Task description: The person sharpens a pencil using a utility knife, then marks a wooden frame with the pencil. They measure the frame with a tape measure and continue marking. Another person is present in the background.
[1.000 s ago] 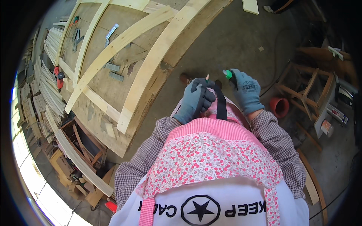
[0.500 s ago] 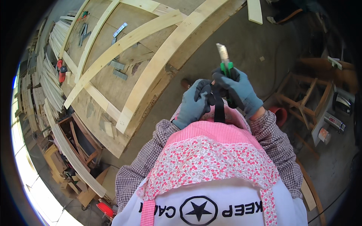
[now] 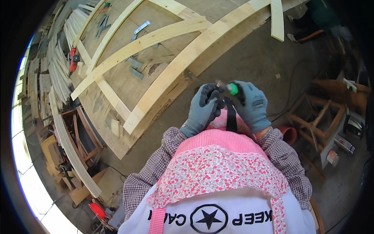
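My left hand (image 3: 201,109), in a blue-grey glove with dark palm, is closed in a pinch on a thin pencil-like stick; only a brownish tip (image 3: 218,84) shows, and most is hidden by the fingers. My right hand (image 3: 253,106), gloved alike, grips a green utility knife (image 3: 233,89). Its blade is smeared by motion and points left at the tip; whether they touch I cannot tell. Both hands are close together in front of my pink apron (image 3: 210,142), above a black strap (image 3: 231,119).
Ahead and left, a curved timber frame (image 3: 171,72) lies on a large wooden table (image 3: 97,111), with metal staple strips (image 3: 135,73) and a red tool (image 3: 73,60). At right stand a wooden stool frame (image 3: 317,117) and a metal canister (image 3: 344,144). Another person's legs (image 3: 306,36) show at far right.
The knife has swung from blade pointing up and away to blade pointing left at my left hand. My right hand has turned with it. The view has shifted slightly.
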`<state>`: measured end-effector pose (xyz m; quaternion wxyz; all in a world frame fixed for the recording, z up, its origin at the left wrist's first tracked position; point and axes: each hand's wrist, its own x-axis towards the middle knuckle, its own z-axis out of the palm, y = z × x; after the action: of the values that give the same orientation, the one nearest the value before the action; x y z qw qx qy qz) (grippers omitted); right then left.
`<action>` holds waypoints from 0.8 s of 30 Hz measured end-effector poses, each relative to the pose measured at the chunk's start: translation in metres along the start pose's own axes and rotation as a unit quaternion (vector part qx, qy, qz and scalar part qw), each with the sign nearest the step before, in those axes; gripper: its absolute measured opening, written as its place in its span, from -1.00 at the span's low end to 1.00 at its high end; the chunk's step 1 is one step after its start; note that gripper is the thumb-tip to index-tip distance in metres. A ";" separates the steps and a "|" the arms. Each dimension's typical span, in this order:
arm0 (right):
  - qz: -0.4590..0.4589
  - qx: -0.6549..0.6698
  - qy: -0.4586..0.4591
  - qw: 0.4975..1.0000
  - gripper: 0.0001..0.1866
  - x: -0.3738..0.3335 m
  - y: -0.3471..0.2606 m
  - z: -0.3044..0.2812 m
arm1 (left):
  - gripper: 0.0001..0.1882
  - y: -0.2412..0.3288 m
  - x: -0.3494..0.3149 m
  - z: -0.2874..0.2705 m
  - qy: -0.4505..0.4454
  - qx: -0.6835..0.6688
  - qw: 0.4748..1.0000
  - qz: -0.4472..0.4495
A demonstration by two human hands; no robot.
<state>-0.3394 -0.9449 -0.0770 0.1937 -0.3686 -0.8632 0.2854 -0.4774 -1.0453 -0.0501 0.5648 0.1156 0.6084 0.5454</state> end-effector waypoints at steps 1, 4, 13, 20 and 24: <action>-0.038 -0.068 -0.025 0.997 -0.64 -0.001 -0.005 -0.003 | -0.78 0.001 0.000 0.002 0.011 0.019 1.000 -0.019; -0.035 -0.147 -0.052 0.987 -0.59 -0.014 0.006 0.018 | -0.79 -0.006 0.005 -0.003 0.021 0.030 0.997 -0.068; 0.059 -0.211 -0.109 0.970 -0.69 -0.022 0.032 0.039 | -0.79 -0.023 0.021 0.005 0.029 0.042 0.989 -0.138; 0.365 -0.175 -0.096 0.909 -0.82 -0.063 0.160 0.006 | -0.77 -0.015 -0.003 0.018 0.005 0.056 0.977 -0.208; 0.206 -0.149 -0.013 0.967 -0.77 -0.062 0.094 0.014 | -0.75 -0.044 0.006 0.016 0.027 0.004 0.973 -0.228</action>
<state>-0.2570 -0.9433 -0.1550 0.0626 -0.5596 -0.8038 0.1920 -0.4454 -1.0487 -0.0849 0.6574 -0.0386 0.6361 0.4021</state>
